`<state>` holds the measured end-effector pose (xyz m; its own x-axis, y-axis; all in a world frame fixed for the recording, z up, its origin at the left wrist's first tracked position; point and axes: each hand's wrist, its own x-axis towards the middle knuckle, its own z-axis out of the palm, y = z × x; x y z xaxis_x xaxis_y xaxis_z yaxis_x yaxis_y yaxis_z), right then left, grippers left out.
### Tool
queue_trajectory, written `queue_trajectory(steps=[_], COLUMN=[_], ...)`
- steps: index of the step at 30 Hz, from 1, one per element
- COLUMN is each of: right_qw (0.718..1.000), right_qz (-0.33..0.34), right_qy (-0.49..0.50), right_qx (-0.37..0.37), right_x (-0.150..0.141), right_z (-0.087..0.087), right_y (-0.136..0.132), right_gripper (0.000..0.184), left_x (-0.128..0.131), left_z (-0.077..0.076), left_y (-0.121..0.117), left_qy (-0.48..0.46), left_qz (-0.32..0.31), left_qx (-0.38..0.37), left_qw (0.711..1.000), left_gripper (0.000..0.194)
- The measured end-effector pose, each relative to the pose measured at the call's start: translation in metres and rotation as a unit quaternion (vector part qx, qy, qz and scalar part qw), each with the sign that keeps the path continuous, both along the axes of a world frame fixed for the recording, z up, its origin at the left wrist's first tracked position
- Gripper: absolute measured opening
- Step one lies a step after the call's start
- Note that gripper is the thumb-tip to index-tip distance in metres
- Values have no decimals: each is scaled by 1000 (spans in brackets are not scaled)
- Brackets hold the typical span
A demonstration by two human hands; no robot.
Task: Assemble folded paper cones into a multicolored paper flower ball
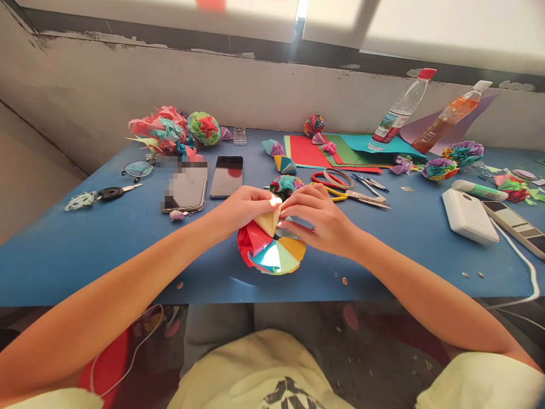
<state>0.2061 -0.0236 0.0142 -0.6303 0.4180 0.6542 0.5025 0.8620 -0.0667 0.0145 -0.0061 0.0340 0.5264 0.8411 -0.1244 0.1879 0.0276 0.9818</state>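
In the head view a half-round paper ball point(281, 258) of folded cones in red, blue, pale green and orange sits just above the blue table, close to me. My left hand point(244, 210) pinches a pale yellow paper cone point(268, 221) at the ball's upper side, thumb and forefinger at its wide end. From the right, my right hand point(321, 218) has its fingertips closed on the edge of that same cone. Its lower fingers lie against a pale cone of the ball, partly covering it. Behind my hands rests a dark multicoloured paper rosette point(286, 186).
Beyond the hands lie yellow-handled scissors point(361, 197), a tape roll point(338, 178) and coloured paper sheets point(306, 150). Two phones point(226, 177) are on the left. Two bottles point(398, 111) stand at the back right, a white power bank point(469, 216) nearer. The table's front edge runs below the ball.
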Motion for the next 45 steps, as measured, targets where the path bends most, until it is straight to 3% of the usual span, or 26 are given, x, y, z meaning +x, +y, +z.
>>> queue_trajectory(steps=[8, 30, 45], right_qw=[999, 997, 997], right_qz=[-4, 19, -27], right_qy=[-42, -43, 6], right_qx=[28, 67, 72], right_x=[-2, 0, -7], right_z=[-2, -1, -9], right_y=[-2, -2, -9], right_gripper=[10, 8, 3], left_x=[-1, 0, -1], left_z=[0, -2, -7], left_y=[2, 2, 2], left_qy=[2, 10, -2], left_qz=[12, 7, 21], left_qx=[-1, -22, -29], left_qw=[1000, 1000, 999], left_gripper=[24, 26, 25])
